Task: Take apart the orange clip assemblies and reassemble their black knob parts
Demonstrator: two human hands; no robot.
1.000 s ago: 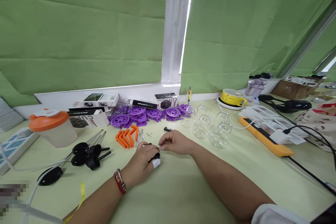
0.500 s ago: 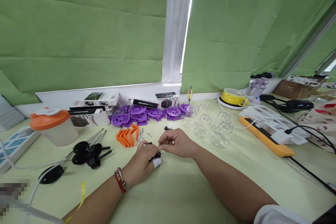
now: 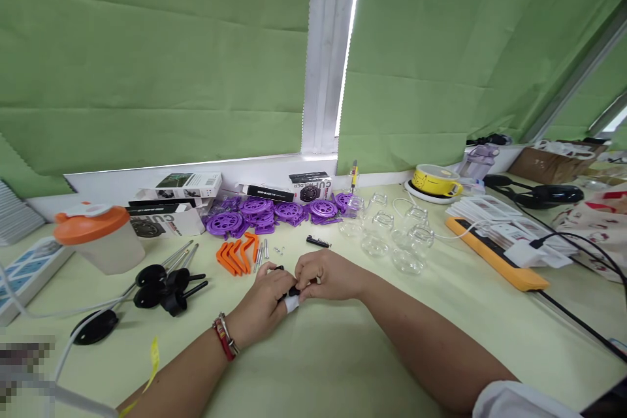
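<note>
My left hand (image 3: 268,296), with a white wrap on the thumb, is closed around a small black part (image 3: 294,290) mostly hidden by the fingers. My right hand (image 3: 326,275) meets it from the right, its fingers pinched at the part's near end; whether something tiny is between them I cannot make out. Just beyond the right hand lies a short black strip with small bits (image 3: 318,241). Tiny metal pieces (image 3: 279,251), metal pins (image 3: 261,255) and orange bent pieces (image 3: 236,256) lie beyond my left hand.
Purple wheel-shaped parts (image 3: 289,211) and boxes (image 3: 164,219) line the back. Clear glass vessels (image 3: 376,243) stand to the right, before an orange power strip (image 3: 497,255). On the left are black-headed rods (image 3: 153,290) and an orange-lidded cup (image 3: 105,248).
My right hand has shifted slightly down and its fingers have come in onto the black part. The black strip behind it now shows fully. My left hand stays put.
</note>
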